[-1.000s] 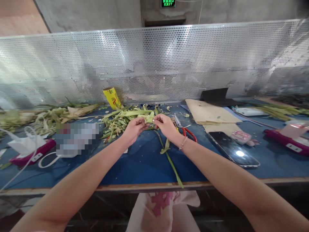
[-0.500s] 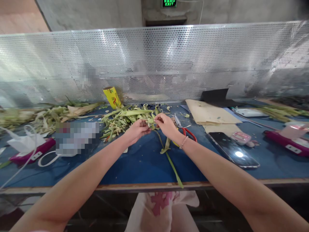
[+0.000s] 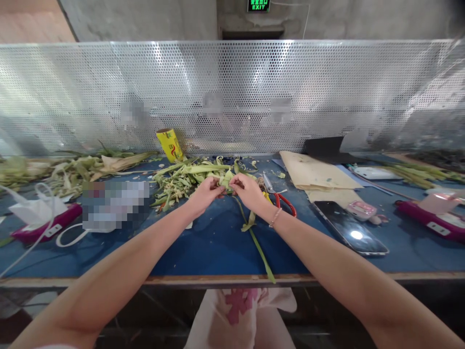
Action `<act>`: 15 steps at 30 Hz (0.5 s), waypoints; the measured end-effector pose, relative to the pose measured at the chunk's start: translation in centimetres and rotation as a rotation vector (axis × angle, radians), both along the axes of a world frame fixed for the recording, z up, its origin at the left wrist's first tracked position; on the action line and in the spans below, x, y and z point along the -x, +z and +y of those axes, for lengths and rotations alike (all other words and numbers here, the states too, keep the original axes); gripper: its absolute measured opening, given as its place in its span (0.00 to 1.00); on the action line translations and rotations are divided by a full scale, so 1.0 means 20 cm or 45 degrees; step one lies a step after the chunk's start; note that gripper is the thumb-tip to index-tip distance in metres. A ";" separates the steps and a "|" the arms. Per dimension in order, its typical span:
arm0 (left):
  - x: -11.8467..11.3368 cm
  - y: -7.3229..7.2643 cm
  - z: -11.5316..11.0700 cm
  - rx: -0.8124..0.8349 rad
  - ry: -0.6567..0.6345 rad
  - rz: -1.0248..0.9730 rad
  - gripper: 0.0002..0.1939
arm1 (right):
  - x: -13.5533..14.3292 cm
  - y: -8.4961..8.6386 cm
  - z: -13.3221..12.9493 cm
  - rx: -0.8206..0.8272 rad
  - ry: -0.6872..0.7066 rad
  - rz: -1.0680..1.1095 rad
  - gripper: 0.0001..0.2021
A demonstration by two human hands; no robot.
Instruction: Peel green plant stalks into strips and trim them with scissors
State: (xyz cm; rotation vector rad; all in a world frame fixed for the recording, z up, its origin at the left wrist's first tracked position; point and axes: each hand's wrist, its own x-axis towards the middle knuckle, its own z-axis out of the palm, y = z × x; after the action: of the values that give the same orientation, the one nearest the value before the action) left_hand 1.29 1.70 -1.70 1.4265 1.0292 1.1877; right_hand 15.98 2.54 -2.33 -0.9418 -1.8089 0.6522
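Over the blue table, both hands meet at a pale green, leafy plant piece [image 3: 225, 178]. My left hand [image 3: 206, 195] pinches it from the left with curled fingers. From the right, my right hand [image 3: 248, 190] has thumb and fingertips closed at its edge; the fingers partly hide what they grip. Just behind lies a heap of green plant scraps [image 3: 174, 182]. A long green stalk [image 3: 259, 249] with a torn leaf stretches toward the table's front edge. Red-handled scissors [image 3: 286, 203] lie beside my right wrist, partly covered by it.
A yellow tube [image 3: 170, 145] stands behind the heap. To the right are brown paper [image 3: 316, 169], a phone [image 3: 348, 228] and a pink case [image 3: 361, 210]. Purple power strips [image 3: 47, 230] with cables sit at both sides. A perforated metal screen [image 3: 232, 87] closes the back.
My left hand has turned slightly and shifted up, and my right fingers have moved a little lower on the plant piece. The view has tilted slightly. The stalk and scissors lie as before.
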 end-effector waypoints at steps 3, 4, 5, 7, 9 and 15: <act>0.02 0.00 0.01 -0.070 0.020 0.128 0.12 | -0.01 0.00 0.01 0.020 -0.001 0.027 0.02; 0.03 0.00 0.02 -0.069 0.027 0.163 0.13 | -0.01 0.00 0.01 0.028 -0.008 0.034 0.02; 0.04 0.00 0.02 -0.064 0.031 0.192 0.14 | -0.01 0.00 0.01 0.037 -0.013 0.041 0.02; 0.05 0.01 0.03 -0.067 0.031 0.237 0.15 | -0.01 0.00 0.01 0.052 -0.024 0.068 0.02; 0.06 0.03 0.02 -0.084 0.031 0.255 0.15 | -0.01 0.01 0.01 0.061 -0.041 0.104 0.01; 0.05 0.05 -0.01 -0.084 -0.036 0.247 0.21 | -0.01 -0.01 0.03 0.008 -0.112 -0.026 0.09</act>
State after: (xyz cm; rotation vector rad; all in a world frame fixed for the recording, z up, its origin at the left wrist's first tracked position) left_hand 0.31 1.56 -0.78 1.6278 1.1068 1.0874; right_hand 16.21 3.11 -2.53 -1.0295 -1.7731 0.5951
